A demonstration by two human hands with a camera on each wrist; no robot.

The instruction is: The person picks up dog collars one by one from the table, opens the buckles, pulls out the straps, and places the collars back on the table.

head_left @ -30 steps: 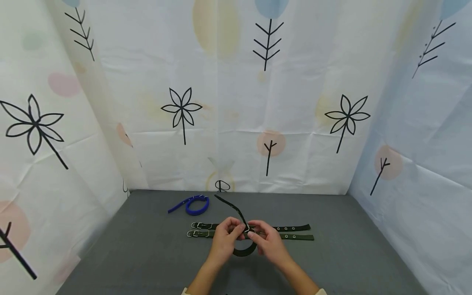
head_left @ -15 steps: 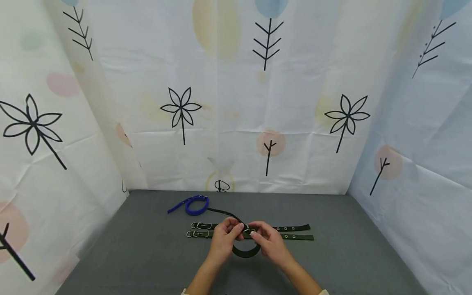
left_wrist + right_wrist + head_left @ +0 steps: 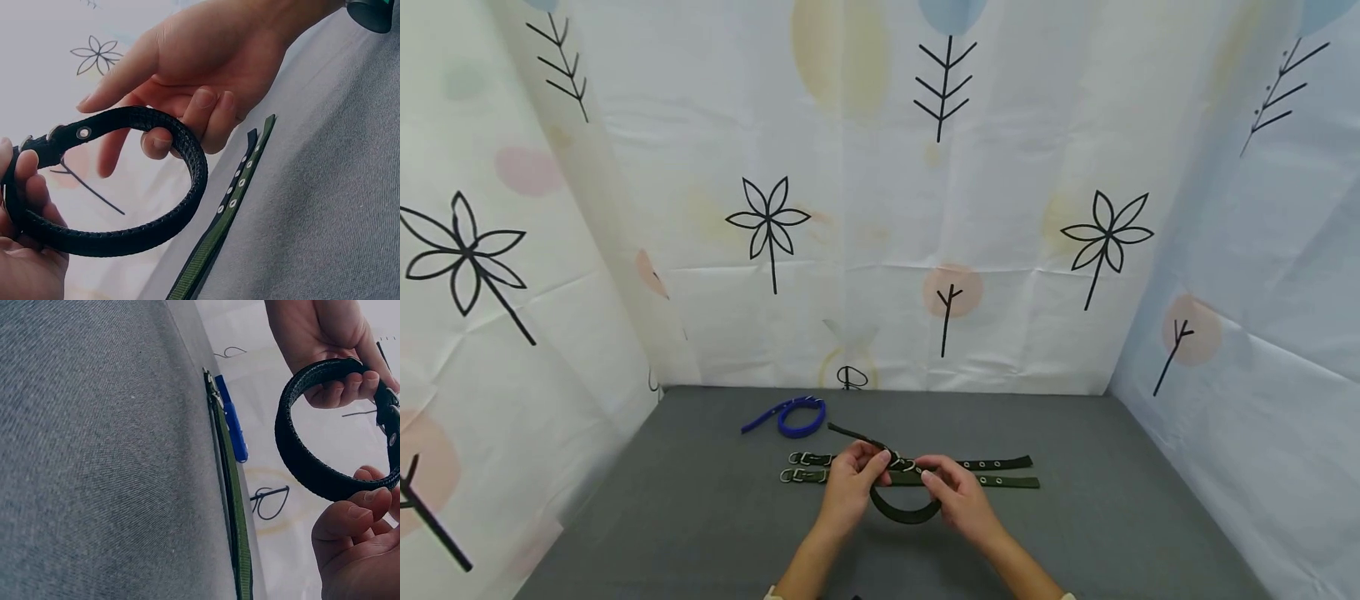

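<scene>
A black dog collar [image 3: 901,517], bent into a loop, is held up between my two hands over the table. My left hand [image 3: 846,486] pinches it by the metal buckle, where the strap passes through and its free end sticks out to the far left. On the loop's other side, my right hand [image 3: 966,502] grips the strap with curled fingers. One eyelet shows beside the buckle in the left wrist view, on the collar [image 3: 119,242]. Beneath the hands lie a flat black collar [image 3: 1009,463] and a flat green collar [image 3: 1018,482], their middles partly hidden.
A blue collar [image 3: 801,433], buckled into a ring with its tail pointing left, lies at the back left of the grey table [image 3: 700,517]. Printed white cloth [image 3: 880,217] encloses the back and both sides.
The black collar's free end has swung left and lower. My right hand has moved slightly right, away from the buckle, and the loop looks wider. The collars on the table stay put.
</scene>
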